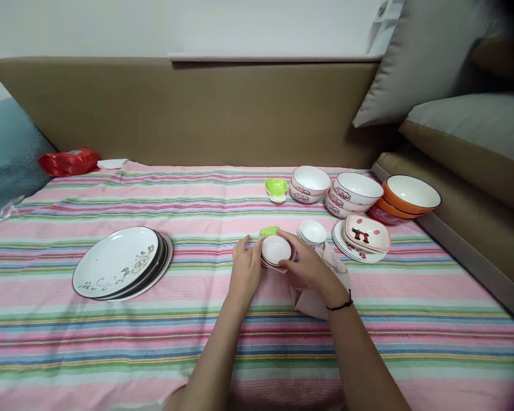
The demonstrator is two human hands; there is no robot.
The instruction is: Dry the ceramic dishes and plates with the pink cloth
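Observation:
In the middle, a small white bowl sits on or in a pinkish dish that shows only around its edge. My left hand curls against the left side of these two. From the right, my right hand grips the white bowl's rim between thumb and fingers. A green leaf-shaped dish peeks out just beyond them. Close to my right hand stands a stack of small white bowls. A light pink cloth or bag lies partly hidden under my right wrist.
Stacked plates lie at left. Farther right are white bowls with red rims, more such bowls, orange bowls, and a pink-rimmed dish on plates. Another green dish and a red package are farther back.

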